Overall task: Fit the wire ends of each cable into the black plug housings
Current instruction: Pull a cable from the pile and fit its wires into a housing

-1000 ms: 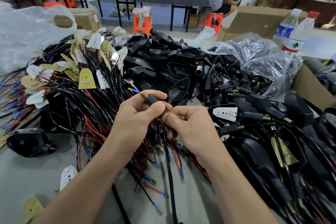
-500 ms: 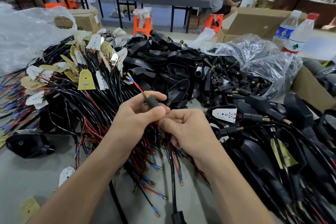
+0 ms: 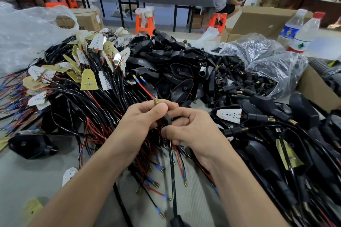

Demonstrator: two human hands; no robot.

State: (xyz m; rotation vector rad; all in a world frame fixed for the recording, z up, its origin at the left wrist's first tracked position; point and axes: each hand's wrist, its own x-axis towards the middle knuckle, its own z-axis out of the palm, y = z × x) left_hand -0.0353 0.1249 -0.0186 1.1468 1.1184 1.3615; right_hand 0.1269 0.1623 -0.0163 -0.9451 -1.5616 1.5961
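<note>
My left hand (image 3: 143,118) pinches a small black plug housing (image 3: 166,119) with a brass tip between thumb and fingers. A red wire (image 3: 145,89) with blue-sleeved terminal ends sticks out of its far end, up and to the left. My right hand (image 3: 190,127) holds the black cable (image 3: 172,167) just behind the housing, and the cable hangs down toward me. A heap of black cables with red wires (image 3: 88,112) lies to the left. Loose black housings (image 3: 175,72) are piled behind my hands.
Small black connectors spill from a clear plastic bag (image 3: 273,64) at right. Finished assemblies (image 3: 276,134) cover the right side. Two water bottles (image 3: 302,31) and a cardboard box (image 3: 262,20) stand at the back right. A person sits at a far table.
The red wire now sticks out farther past the brass tip. My thumb has slid over the housing, hiding most of it, and my right hand has closed up against my left.
</note>
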